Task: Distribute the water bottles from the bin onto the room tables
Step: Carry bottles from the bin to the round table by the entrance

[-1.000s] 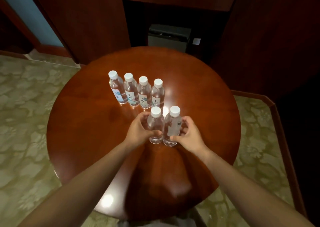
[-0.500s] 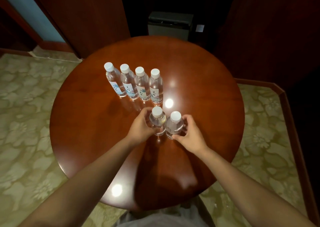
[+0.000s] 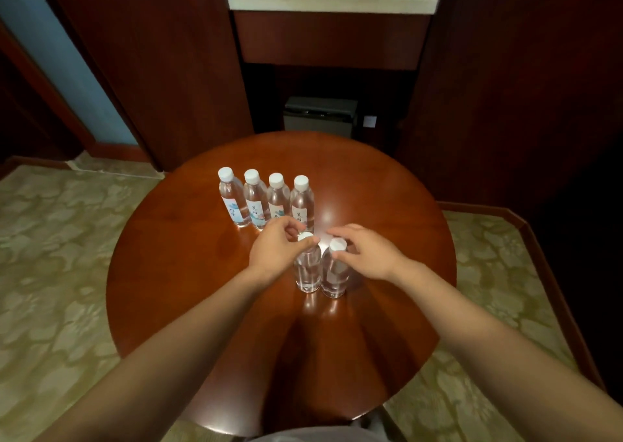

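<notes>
Two clear water bottles with white caps stand side by side near the middle of the round wooden table. My left hand pinches the left front bottle at its cap. Thumb and fingers of my right hand close round the neck of the right front bottle, whose cap shows between them. Just behind stands a row of several labelled bottles, upright and almost touching one another. No bin is in view.
Dark wood panels rise behind the table, with a pale stone counter in a niche and a dark box-shaped appliance on the floor below it. Patterned green carpet lies on both sides.
Both hands slid up from the bodies of the two front bottles to their caps. The view tilted upward, bringing the counter into sight. The bottles stay in place.
</notes>
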A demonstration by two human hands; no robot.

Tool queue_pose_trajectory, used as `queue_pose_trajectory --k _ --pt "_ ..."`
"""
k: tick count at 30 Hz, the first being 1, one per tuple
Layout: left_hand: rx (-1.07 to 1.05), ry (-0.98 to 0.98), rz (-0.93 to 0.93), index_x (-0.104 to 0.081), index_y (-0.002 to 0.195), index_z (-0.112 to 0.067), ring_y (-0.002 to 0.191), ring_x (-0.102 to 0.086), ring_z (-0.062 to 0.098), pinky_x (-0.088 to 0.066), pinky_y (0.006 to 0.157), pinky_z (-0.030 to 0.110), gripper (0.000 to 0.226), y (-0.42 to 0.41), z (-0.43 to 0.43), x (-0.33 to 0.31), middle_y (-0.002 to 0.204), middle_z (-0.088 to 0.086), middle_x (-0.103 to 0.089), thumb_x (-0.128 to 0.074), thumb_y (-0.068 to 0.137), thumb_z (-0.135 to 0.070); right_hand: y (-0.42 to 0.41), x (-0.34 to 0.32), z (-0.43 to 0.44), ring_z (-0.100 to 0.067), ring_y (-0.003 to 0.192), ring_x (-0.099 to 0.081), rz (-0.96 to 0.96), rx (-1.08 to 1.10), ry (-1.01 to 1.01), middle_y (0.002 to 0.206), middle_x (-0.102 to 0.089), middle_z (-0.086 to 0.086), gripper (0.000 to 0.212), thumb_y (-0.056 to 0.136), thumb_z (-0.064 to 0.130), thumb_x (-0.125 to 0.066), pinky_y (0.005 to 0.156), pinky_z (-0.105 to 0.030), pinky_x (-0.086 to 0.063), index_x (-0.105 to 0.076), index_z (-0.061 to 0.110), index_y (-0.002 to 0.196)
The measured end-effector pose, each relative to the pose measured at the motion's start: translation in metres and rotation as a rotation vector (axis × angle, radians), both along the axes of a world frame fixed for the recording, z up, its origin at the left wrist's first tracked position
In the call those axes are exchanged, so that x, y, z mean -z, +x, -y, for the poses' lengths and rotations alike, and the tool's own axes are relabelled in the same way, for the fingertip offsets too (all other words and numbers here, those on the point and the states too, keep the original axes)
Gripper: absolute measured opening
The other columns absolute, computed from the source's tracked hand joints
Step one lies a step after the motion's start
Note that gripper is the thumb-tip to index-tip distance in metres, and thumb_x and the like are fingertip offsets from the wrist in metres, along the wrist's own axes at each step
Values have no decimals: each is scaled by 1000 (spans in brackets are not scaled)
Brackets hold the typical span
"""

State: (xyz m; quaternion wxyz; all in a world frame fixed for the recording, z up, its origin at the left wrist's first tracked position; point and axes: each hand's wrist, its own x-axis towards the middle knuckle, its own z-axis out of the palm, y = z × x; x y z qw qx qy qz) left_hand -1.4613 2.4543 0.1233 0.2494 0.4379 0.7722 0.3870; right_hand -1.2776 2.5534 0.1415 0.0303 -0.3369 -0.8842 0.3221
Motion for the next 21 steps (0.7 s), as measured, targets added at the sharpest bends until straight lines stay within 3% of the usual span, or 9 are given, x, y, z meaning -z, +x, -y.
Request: queue_pose_trajectory --k 3,7,9,14,17,21 --pt "7 -92 -69 -63 86 -30 79 -65 7 -57 79 41 29 -4 -5 -8 83 -10 -68 -80 73 -50 -5 -9 -1 -18 111 -58 134 -91 69 128 -57 3 46 98 32 -57 93 -35 -47 -50 35 143" --pt "57 -165 -154 -61 86 -31 81 -63 5 -52 71 31 32 -3 -4 -15 85 -13 -66 -80 71 -53 0 -19 -2 -17 115 -56 168 -129 24 137 -55 2 43 99 29 -54 99 -34 -46 -52 33 142" --pt "91 -156 -178 -62 88 -32 81 -62 4 -48 68 28 31 -2 -4 -17 89 -13 -66 -81 71 -49 0 -23 -3 -19 119 -56 223 -139 93 139 -55 3 41 99 32 -54 98 -33 -46 -54 31 140" --pt "233 -201 -274 -71 110 -25 87 -63 10 -47 76 27 39 -6 -9 -23 105 -7 -70 -81 76 -38 -3 -21 -11 -23 100 -61 334 -19 309 105 -66 1 37 89 55 -59 69 -32 -43 -63 23 107" --pt "353 -186 -294 -70 118 -23 102 -64 12 -51 91 32 36 -9 -9 -30 121 -6 -67 -77 83 -25 1 -23 -12 -21 83 -54 354 64 302 90 -60 2 42 87 61 -58 61 -31 -35 -53 20 91" --pt "454 -170 -236 -67 124 -21 121 -58 10 -46 104 29 40 -10 -8 -31 130 -4 -64 -69 87 -5 9 -22 -11 -21 79 -52 398 131 318 85 -57 1 47 89 67 -50 59 -31 -35 -49 20 85"
